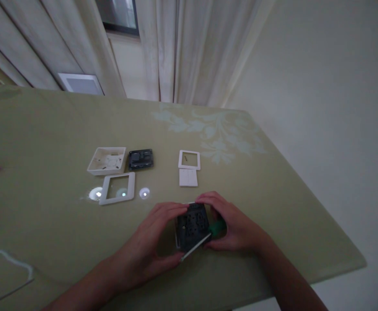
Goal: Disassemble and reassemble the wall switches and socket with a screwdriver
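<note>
Between my two hands is a black wall switch module [193, 220], tilted, with a pale edge showing along its far side. My left hand [156, 239] grips its left side, fingers at the far edge and thumb near the close corner. On the other side my right hand [229, 220] holds the far right edge and also keeps a screwdriver with a green handle [217, 228] in its palm. The screwdriver's metal shaft slants across the module's near edge toward my left thumb. Beyond my hands lie a small white frame [189, 166] and a white switch panel [188, 178].
A white back box [107, 161] stands at left centre, beside another black switch module [140, 159]. A larger white frame [103, 196] lies in front of them. At lower left is a white cable [17, 261]. The table [273, 203] meets a wall on the right.
</note>
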